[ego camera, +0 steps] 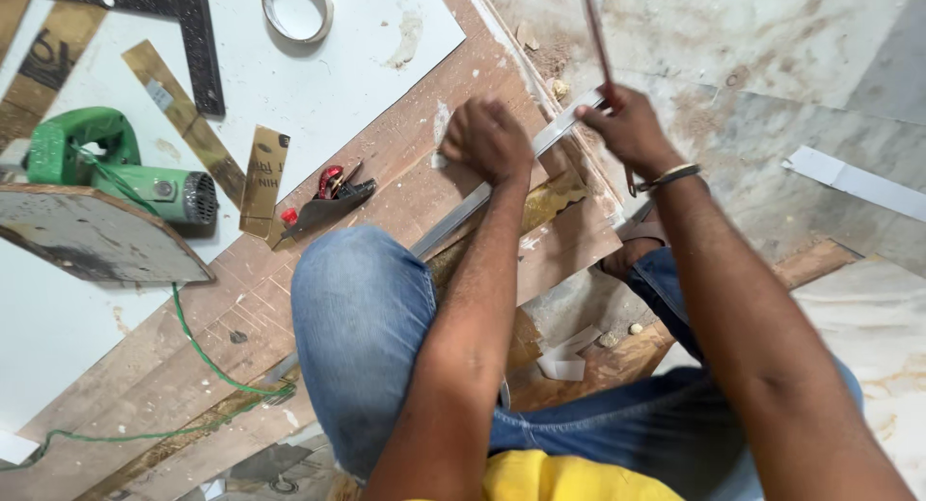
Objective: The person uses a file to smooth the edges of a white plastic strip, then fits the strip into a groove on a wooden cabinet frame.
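My left hand (489,139) is closed and presses down on a long thin metal strip (463,216) that lies slantwise across a brown wooden board (386,154). My right hand (629,125) grips a thin reddish stick-like tool (595,33) at the strip's far end, near the board's edge. A bangle sits on my right wrist. My blue-jeaned knee (362,308) rests on the board over the strip's near part.
A green power tool (116,178) with a green cord (203,361) lies at left. A black square (178,19), tape roll (297,9) and brass-coloured strips (262,178) lie on a white sheet (367,38). A small red-and-black hand tool (328,200) lies beside my knee. Dusty stone floor (772,77) at right.
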